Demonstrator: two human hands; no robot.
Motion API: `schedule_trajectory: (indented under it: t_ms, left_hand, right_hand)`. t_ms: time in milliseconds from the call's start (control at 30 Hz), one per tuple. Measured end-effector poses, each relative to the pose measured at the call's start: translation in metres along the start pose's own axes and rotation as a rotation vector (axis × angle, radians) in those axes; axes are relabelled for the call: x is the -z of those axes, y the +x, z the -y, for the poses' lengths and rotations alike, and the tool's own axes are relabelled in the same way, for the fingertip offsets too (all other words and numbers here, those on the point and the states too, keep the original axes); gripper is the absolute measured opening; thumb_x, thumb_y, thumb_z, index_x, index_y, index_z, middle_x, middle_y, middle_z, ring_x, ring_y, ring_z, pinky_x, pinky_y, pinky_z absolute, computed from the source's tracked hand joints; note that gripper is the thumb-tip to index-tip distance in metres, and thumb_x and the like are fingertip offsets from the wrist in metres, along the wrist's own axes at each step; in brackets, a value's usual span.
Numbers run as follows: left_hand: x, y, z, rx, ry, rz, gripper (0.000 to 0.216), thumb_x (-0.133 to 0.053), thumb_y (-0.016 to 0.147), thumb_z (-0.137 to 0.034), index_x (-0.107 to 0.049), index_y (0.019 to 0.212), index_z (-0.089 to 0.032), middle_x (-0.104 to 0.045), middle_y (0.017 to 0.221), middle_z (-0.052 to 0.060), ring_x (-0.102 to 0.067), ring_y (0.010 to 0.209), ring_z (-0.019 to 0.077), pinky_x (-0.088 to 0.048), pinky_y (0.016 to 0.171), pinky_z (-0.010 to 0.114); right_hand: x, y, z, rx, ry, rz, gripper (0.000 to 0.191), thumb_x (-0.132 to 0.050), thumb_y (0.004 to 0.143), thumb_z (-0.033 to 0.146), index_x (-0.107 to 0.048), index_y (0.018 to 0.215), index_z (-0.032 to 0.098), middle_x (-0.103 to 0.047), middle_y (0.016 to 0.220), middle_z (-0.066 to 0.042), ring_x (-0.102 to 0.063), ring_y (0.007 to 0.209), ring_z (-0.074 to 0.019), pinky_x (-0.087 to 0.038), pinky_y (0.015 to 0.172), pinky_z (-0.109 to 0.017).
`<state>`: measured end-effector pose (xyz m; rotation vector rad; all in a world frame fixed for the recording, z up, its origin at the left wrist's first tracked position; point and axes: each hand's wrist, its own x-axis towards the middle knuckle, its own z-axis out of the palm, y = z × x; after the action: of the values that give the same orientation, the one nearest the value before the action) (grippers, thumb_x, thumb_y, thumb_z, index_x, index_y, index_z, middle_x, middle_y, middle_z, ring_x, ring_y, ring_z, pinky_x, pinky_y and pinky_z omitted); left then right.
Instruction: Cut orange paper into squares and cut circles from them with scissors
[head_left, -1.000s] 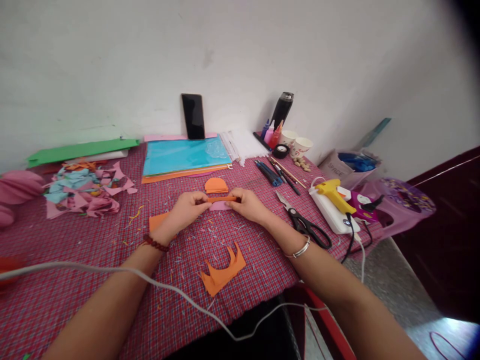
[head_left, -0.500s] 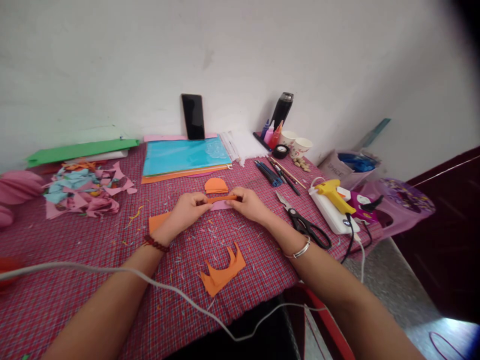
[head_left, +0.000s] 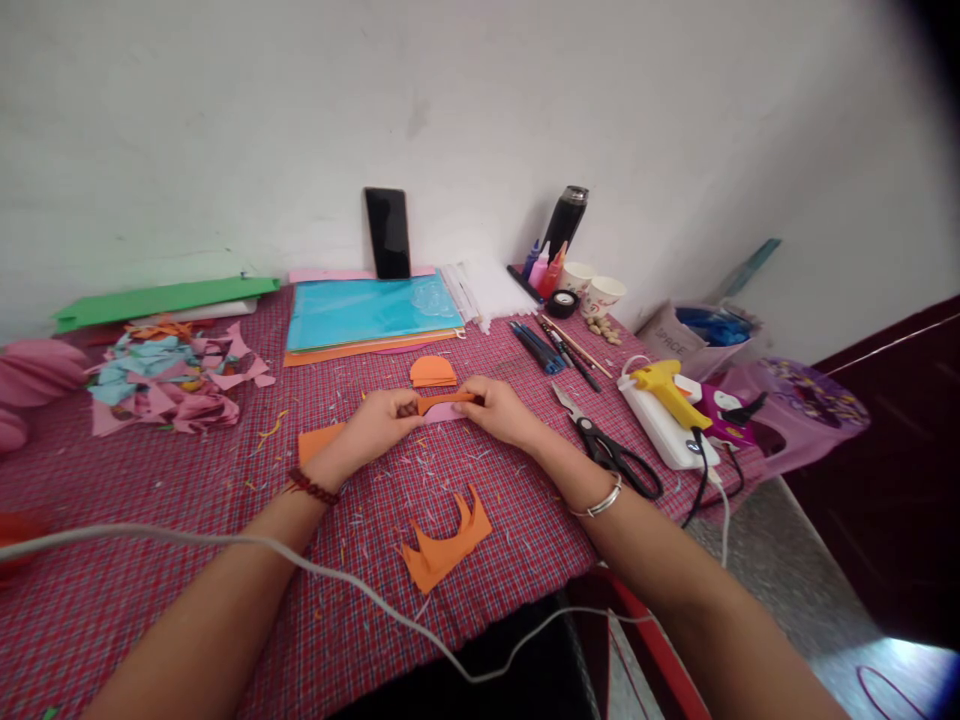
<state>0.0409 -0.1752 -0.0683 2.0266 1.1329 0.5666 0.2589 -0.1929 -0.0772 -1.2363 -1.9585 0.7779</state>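
Observation:
Between my two hands is an orange piece of paper [head_left: 442, 400] with a pink paper piece [head_left: 444, 412] against its near side. My left hand [head_left: 386, 415] pinches the left end, and my right hand [head_left: 495, 408] pinches the right end. Just beyond them lies a small stack of folded orange half-circles [head_left: 433, 371]. An orange sheet [head_left: 319, 442] is partly covered by my left wrist. Closer to me rests an orange paper offcut [head_left: 446, 545] with curved cut-outs.
Black-handled scissors [head_left: 611, 450] lie right of my right hand. Beyond them a yellow glue gun [head_left: 671, 390] rests on a white power strip [head_left: 660, 420]. Paper scraps [head_left: 169, 385] are heaped at left. A white cable [head_left: 330, 570] crosses in front. A phone [head_left: 388, 233] leans on the wall.
The orange paper between my fingers has bent or tilted slightly, so its lower edge now looks curved above the pink piece. My hands have barely moved.

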Motion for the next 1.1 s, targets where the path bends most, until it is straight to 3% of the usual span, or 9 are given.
schedule_trajectory:
  t_ms: [267,500,667,767,933,1100]
  left_hand:
    - [-0.001,0.000,0.002,-0.013,0.025,-0.018,0.017,-0.057,0.075,-0.029,-0.058,0.063,-0.017,-0.050,0.058,-0.004,-0.044,0.057,0.0120,-0.029,0.053,0.023]
    - [-0.002,-0.001,-0.005,-0.037,0.062,-0.099,0.023,-0.061,0.072,-0.025,-0.047,0.054,-0.019,-0.046,0.057,-0.004,-0.042,0.056,0.0117,-0.026,0.053,0.024]
    - [-0.005,-0.001,-0.010,-0.014,0.031,-0.128,0.018,-0.058,0.078,-0.032,-0.058,0.067,-0.018,-0.050,0.059,-0.003,-0.044,0.055,0.0119,-0.029,0.053,0.024]
    - [-0.007,0.001,-0.011,-0.032,0.022,-0.154,0.020,-0.064,0.074,-0.032,-0.060,0.062,-0.017,-0.051,0.064,-0.002,-0.046,0.060,0.0124,-0.032,0.056,0.025]
    - [-0.011,0.002,-0.013,-0.049,-0.092,-0.167,0.024,-0.068,0.070,-0.034,-0.056,0.057,-0.017,-0.053,0.067,-0.001,-0.049,0.065,0.0131,-0.036,0.060,0.025]
    - [-0.014,-0.002,-0.025,-0.015,-0.234,-0.195,0.017,-0.057,0.076,-0.034,-0.056,0.072,-0.018,-0.058,0.068,-0.001,-0.052,0.062,0.0118,-0.041,0.058,0.024]
  right_hand:
    - [0.000,0.000,0.001,0.005,-0.020,0.019,0.014,-0.062,0.082,0.010,-0.059,0.070,0.017,-0.056,0.072,0.002,-0.052,0.071,-0.0136,-0.037,0.069,-0.025]
    - [0.003,-0.001,0.003,0.022,-0.040,0.013,0.015,-0.062,0.081,0.010,-0.059,0.069,0.017,-0.055,0.072,0.002,-0.051,0.071,-0.0139,-0.036,0.068,-0.026]
    - [0.006,-0.002,0.004,0.018,-0.049,-0.012,0.013,-0.061,0.082,0.010,-0.060,0.072,0.018,-0.055,0.074,0.001,-0.050,0.072,-0.0141,-0.035,0.068,-0.026]
    - [0.006,-0.002,0.006,0.016,-0.044,0.023,0.015,-0.062,0.081,0.010,-0.059,0.068,0.018,-0.054,0.071,0.002,-0.049,0.069,-0.0136,-0.034,0.067,-0.026]
    - [0.006,-0.004,0.010,0.004,0.008,0.050,0.022,-0.061,0.081,0.013,-0.052,0.061,0.018,-0.048,0.066,0.004,-0.045,0.065,-0.0122,-0.032,0.063,-0.025]
    - [0.005,-0.005,0.011,-0.008,0.136,0.141,0.018,-0.061,0.079,0.017,-0.051,0.063,0.018,-0.044,0.060,0.006,-0.042,0.058,-0.0103,-0.033,0.057,-0.023]
